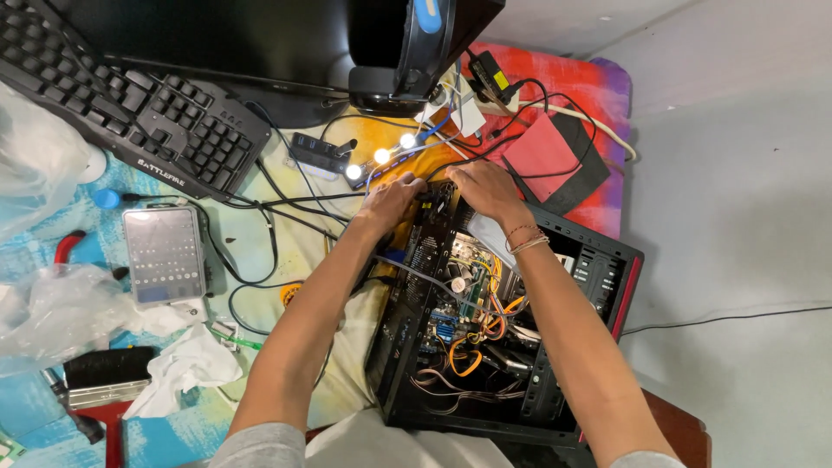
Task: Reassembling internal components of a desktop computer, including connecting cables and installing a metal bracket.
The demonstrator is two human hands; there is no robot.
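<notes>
Your open computer case (520,347) lies on its side on the colourful cloth (598,87), right in front of you, with the motherboard (442,325) and a tangle of orange and grey cables (485,329) exposed. Both your hands are at its far end: your left hand (392,201) curls over the top edge of the case, fingers bent down onto it, and your right hand (485,189) presses flat beside it, fingers spread over the same edge. What lies under the fingers is hidden, so I cannot tell whether you grip a part or only steady the frame. It looks as if you are working on something at the rear panel. Any further move there calls for a careful touch, since loose wires run just past your fingertips. Further out, a black keyboard (139,104) leans at the upper left, a grey parts box (163,253) sits beside it, and a brush (108,368) rests near crumpled plastic (52,316).
</notes>
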